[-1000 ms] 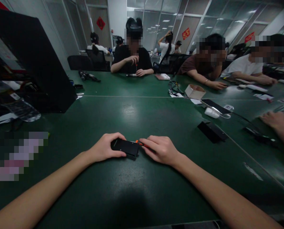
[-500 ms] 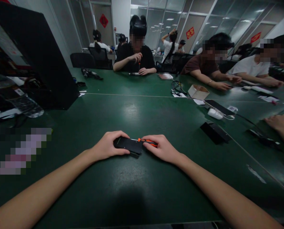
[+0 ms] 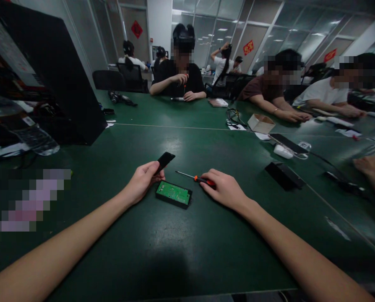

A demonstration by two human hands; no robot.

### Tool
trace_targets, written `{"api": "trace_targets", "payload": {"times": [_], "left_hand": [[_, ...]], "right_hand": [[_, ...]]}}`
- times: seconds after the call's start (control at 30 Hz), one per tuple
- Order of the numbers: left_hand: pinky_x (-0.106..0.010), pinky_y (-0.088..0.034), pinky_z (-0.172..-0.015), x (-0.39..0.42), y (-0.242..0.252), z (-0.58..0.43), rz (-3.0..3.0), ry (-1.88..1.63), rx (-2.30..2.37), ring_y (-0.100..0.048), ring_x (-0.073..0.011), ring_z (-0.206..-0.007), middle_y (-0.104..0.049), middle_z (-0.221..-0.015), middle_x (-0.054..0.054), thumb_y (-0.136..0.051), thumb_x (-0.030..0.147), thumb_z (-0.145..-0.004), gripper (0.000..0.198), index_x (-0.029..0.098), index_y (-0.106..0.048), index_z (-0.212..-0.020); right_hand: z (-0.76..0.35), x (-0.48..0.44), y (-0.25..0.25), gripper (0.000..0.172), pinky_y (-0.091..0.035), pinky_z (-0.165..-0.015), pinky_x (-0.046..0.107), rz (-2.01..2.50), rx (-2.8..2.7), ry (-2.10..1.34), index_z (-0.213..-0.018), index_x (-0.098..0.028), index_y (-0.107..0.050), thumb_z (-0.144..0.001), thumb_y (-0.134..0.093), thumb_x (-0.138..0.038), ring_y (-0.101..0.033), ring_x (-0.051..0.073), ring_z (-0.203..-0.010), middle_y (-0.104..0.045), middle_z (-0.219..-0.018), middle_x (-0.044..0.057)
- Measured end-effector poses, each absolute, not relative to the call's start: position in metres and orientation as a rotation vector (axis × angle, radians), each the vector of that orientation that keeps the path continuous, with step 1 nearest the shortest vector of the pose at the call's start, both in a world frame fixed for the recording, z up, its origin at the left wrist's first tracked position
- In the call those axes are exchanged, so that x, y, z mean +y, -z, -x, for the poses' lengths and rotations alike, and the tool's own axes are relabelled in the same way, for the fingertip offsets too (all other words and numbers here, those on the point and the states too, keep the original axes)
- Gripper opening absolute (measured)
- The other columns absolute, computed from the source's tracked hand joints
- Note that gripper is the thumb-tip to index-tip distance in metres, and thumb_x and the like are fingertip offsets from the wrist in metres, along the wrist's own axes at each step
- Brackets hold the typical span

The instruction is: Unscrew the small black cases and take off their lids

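Between thumb and fingers, my left hand grips a flat black cover, tilted and raised off the table. Just below and to the right of that hand lies a black plastic case, its top uncovered. A green circuit board shows inside it. My right hand is closed around the orange and black handle of a screwdriver. The thin metal shaft points left, behind the case and apart from it.
A black box-like part rests on the right. Beyond it are a phone, a white adapter and a small open carton. At left stand a large black panel and a plastic bottle. Several people sit around the green table.
The black cover has come off the case and moved up and left in my left hand, exposing the circuit board. My right hand has shifted right, bringing the screwdriver away from the case.
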State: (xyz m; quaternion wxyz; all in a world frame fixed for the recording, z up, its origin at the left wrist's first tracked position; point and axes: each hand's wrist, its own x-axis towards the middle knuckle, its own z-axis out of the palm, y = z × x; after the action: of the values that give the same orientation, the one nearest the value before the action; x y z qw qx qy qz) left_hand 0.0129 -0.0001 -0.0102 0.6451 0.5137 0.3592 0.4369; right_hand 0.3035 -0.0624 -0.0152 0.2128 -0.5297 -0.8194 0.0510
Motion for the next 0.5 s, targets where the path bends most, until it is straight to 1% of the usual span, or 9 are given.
{"api": "trace_targets", "payload": {"times": [0.07,0.13,0.2,0.3,0.33,0.4,0.47,0.5], "left_hand": [[-0.025,-0.049,-0.067,0.002,0.01,-0.014,-1.017,-1.029,0.798,-0.057,-0.0116,-0.066,-0.061,-0.073,-0.002,-0.075,0.065,-0.078,0.057,0.011,-0.067,-0.093],[-0.023,-0.046,-0.062,0.004,0.008,-0.014,-0.94,-1.057,0.772,-0.053,-0.0104,-0.063,-0.059,-0.071,-0.001,-0.072,0.064,-0.082,0.058,0.01,-0.068,-0.1],[-0.022,-0.042,-0.056,0.004,0.008,-0.014,-0.922,-1.052,0.763,-0.05,-0.0096,-0.058,-0.057,-0.066,-0.001,-0.066,0.067,-0.086,0.06,0.009,-0.068,-0.101],[-0.022,-0.037,-0.052,0.004,0.008,-0.014,-0.931,-1.014,0.781,-0.046,-0.009,-0.053,-0.054,-0.062,0.001,-0.06,0.069,-0.088,0.063,0.008,-0.068,-0.1],[-0.022,-0.037,-0.052,0.004,0.008,-0.014,-0.943,-1.011,0.788,-0.046,-0.009,-0.052,-0.055,-0.062,0.0,-0.06,0.069,-0.089,0.062,0.008,-0.068,-0.1],[-0.022,-0.037,-0.053,0.003,0.007,-0.015,-0.985,-1.002,0.795,-0.047,-0.0092,-0.053,-0.057,-0.063,0.0,-0.06,0.067,-0.089,0.058,0.009,-0.067,-0.096],[-0.022,-0.039,-0.055,0.001,0.007,-0.015,-1.045,-0.982,0.79,-0.047,-0.0091,-0.054,-0.058,-0.064,-0.001,-0.062,0.064,-0.09,0.054,0.01,-0.065,-0.086],[-0.022,-0.039,-0.056,0.0,0.007,-0.016,-1.072,-0.97,0.785,-0.047,-0.0089,-0.054,-0.059,-0.065,-0.001,-0.063,0.063,-0.089,0.052,0.011,-0.063,-0.082]], "right_hand": [[-0.298,-0.066,0.013,0.025,-0.054,-0.081,0.04,1.43,-2.257,-0.11,-0.111,-0.019,-0.069,-0.099,-0.054,-0.034,-0.065,0.025,-0.095,-0.07,-0.106,0.012],[-0.288,-0.072,0.011,0.028,-0.054,-0.09,0.046,1.334,-2.224,-0.102,-0.119,-0.02,-0.066,-0.099,-0.055,-0.036,-0.064,0.027,-0.105,-0.068,-0.116,0.014],[-0.272,-0.08,0.01,0.04,-0.053,-0.097,0.051,1.218,-2.2,-0.124,-0.132,-0.02,-0.059,-0.098,-0.058,-0.041,-0.061,0.03,-0.115,-0.065,-0.127,0.016],[-0.242,-0.09,0.01,0.065,-0.049,-0.106,0.054,1.117,-2.248,-0.152,-0.149,-0.021,-0.044,-0.094,-0.062,-0.049,-0.054,0.033,-0.13,-0.056,-0.143,0.018],[-0.232,-0.092,0.011,0.067,-0.048,-0.107,0.055,1.117,-2.289,-0.15,-0.151,-0.02,-0.041,-0.094,-0.062,-0.048,-0.053,0.033,-0.131,-0.054,-0.146,0.018],[-0.217,-0.097,0.011,0.059,-0.05,-0.105,0.053,1.148,-2.371,-0.126,-0.151,-0.019,-0.042,-0.098,-0.057,-0.04,-0.056,0.032,-0.127,-0.053,-0.146,0.019],[-0.211,-0.104,0.009,0.048,-0.053,-0.101,0.049,1.19,-2.415,-0.101,-0.147,-0.018,-0.048,-0.1,-0.051,-0.03,-0.059,0.03,-0.12,-0.056,-0.142,0.018],[-0.211,-0.109,0.008,0.045,-0.054,-0.099,0.048,1.207,-2.425,-0.092,-0.145,-0.018,-0.05,-0.101,-0.049,-0.027,-0.06,0.029,-0.118,-0.057,-0.14,0.018]]}}
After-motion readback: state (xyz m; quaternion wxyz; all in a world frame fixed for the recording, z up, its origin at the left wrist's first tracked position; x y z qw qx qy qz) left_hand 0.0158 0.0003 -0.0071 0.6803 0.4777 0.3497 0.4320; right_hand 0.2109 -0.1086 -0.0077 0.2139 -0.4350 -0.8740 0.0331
